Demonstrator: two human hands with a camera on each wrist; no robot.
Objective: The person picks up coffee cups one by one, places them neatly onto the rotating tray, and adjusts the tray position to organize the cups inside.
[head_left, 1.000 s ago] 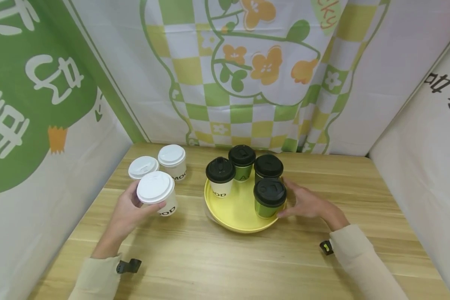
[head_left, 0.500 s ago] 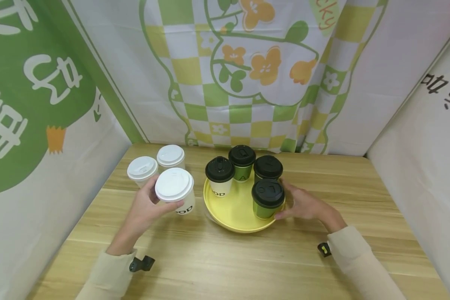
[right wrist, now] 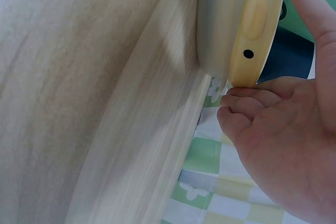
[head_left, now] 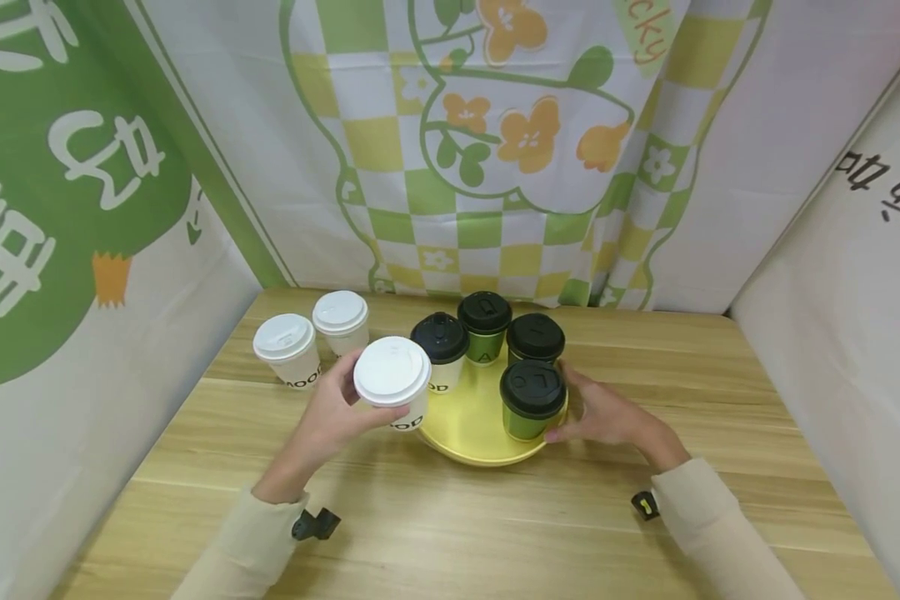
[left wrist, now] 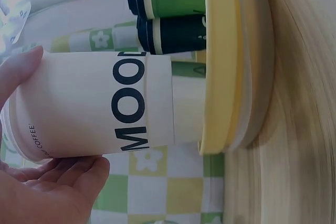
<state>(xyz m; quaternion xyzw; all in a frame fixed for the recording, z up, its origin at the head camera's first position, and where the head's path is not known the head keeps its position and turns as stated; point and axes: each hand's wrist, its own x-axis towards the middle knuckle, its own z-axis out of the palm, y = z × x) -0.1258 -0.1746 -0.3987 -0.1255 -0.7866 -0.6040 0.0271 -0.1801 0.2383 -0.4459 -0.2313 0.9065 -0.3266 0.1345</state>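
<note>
My left hand [head_left: 333, 427] grips a white paper coffee cup [head_left: 392, 375] with a white lid, thumb on one side and fingers on the other. MOOD is printed large on its side in the left wrist view. Held upright, the cup overlaps the left edge of a round yellow tray [head_left: 471, 440]. On the tray stand several black-lidded cups: a white one [head_left: 456, 377], green ones [head_left: 525, 425] and a dark one [head_left: 536, 337]. At the tray's right side, my right hand [head_left: 606, 412] lies with spread thumb and relaxed fingers, fingertips right at the tray's yellow side [right wrist: 257, 30].
Two more white-lidded cups, one nearer [head_left: 288, 354] and one farther back [head_left: 342, 321], stand at the back left of the wooden table [head_left: 450, 533]. Behind the table hangs a checked curtain [head_left: 487, 217], with printed cloth walls on both sides.
My left hand has carried the white cup rightward, from beside the other white-lidded cups to the tray's left edge. The right hand has stayed at the tray's right side.
</note>
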